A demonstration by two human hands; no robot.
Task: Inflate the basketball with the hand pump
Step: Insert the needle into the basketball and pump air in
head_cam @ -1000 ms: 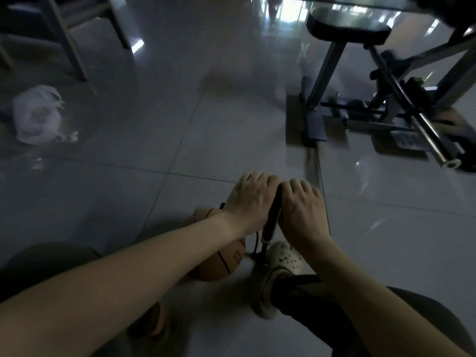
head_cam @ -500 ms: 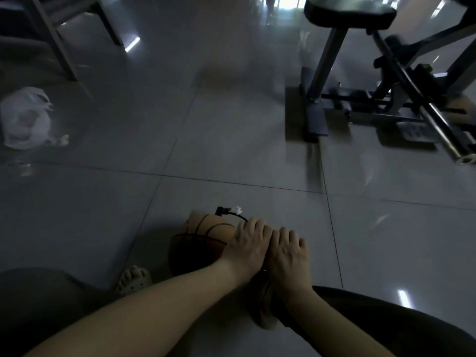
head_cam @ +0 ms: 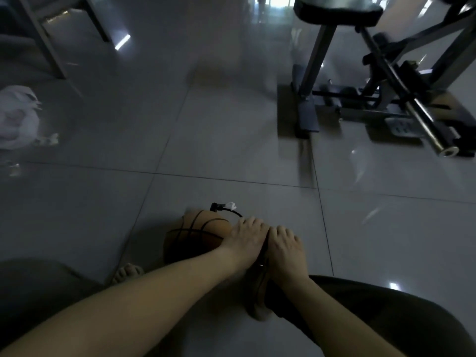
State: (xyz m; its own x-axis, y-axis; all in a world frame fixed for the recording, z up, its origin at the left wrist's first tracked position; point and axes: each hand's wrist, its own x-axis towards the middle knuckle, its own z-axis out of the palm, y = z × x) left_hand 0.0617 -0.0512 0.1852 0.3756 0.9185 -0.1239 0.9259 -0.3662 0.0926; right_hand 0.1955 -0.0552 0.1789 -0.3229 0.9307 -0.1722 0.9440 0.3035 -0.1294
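Sunk with the pump handle [head_cam: 264, 251] to the stroke's bottom since a second ago. Left grip [head_cam: 244, 237] and right grip [head_cam: 284, 247] side by side, curled round it. Basketball [head_cam: 195, 238] on the floor [head_cam: 360, 228], just beside the left grip. Pull straight up, press down square. Barrel hidden under both; needle seat too dim, probably in.

Glossy tiled floor [head_cam: 206, 140]: basketball [head_cam: 195, 237], white bag [head_cam: 16, 117] far left, weight bench [head_cam: 318, 60] right.

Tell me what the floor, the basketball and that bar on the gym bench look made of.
Floor: likely glazed ceramic tile; glossy reflections, grout lines. Basketball: rubber or composite leather, matte orange with black seams; too dim to say which. Bar: polished metal, likely steel; bright sheen, hollow end.
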